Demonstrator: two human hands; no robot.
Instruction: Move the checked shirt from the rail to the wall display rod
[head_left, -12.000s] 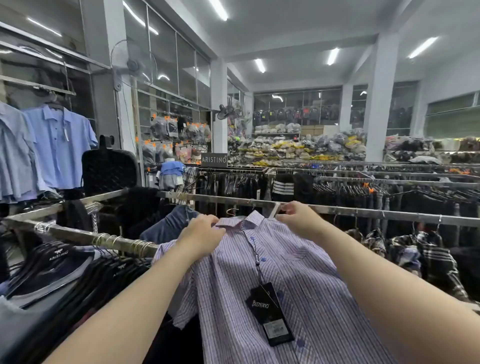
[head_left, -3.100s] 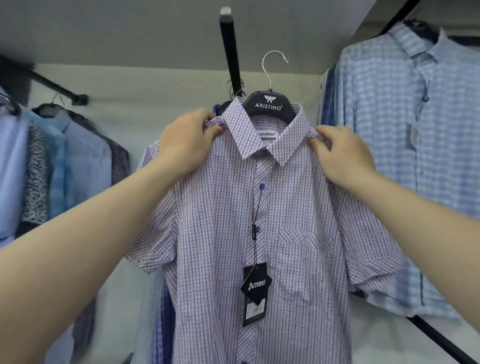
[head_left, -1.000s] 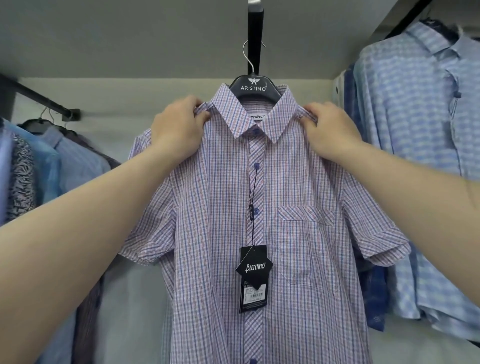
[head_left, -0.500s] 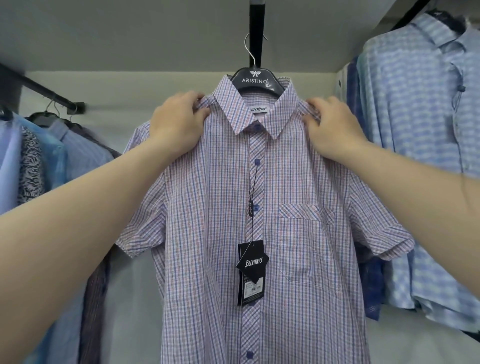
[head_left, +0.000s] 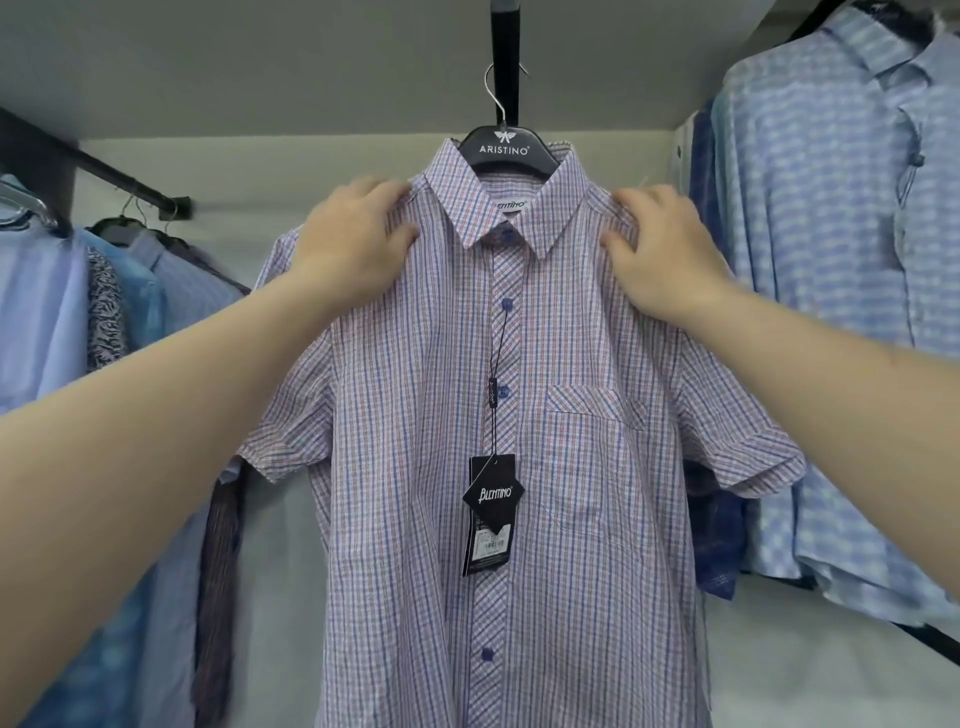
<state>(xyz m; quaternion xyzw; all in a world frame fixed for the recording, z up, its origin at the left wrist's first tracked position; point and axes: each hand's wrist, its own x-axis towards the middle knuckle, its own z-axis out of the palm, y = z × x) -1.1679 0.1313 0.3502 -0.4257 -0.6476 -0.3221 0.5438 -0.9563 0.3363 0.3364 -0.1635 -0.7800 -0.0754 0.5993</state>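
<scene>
1. Two bare forearms come in from the bottom corners and reach up to the checked shirt (head_left: 519, 415), one hand on each shoulder.
2. Left hand (head_left: 353, 244) lies on the shirt's shoulder just beside the collar, fingers curled over the top seam and thumb on the front. It looks like a loose pinch on the fabric, though the fingertips are hidden behind the shoulder.
3. Right hand (head_left: 660, 249) does the same on the other shoulder, thumb pressed on the front near the collar point, fingers bent over the top edge.
4. Between the hands the collar sits buttoned up, with a row of dark blue buttons running down the placket below it.
5. Below the hands, a black Blentino price tag (head_left: 491, 512) dangles on a cord down the middle, and a chest pocket (head_left: 592, 457) sits under the right hand.
6. Just above and between the hands is the black Aristino hanger (head_left: 504, 150), its metal hook looped onto the black wall display rod (head_left: 506, 57), which sticks straight out toward the camera. So the shirt is hanging on the rod, facing front.
7. Further out past the right hand, light blue patterned shirts (head_left: 831, 291) hang on another rod.
8. Past the left hand, a bunch of blue shirts (head_left: 57, 312) hang on a slanted dark rod (head_left: 104, 166), kinda blurry.
9. Behind all of it is a plain pale wall (head_left: 249, 176).
</scene>
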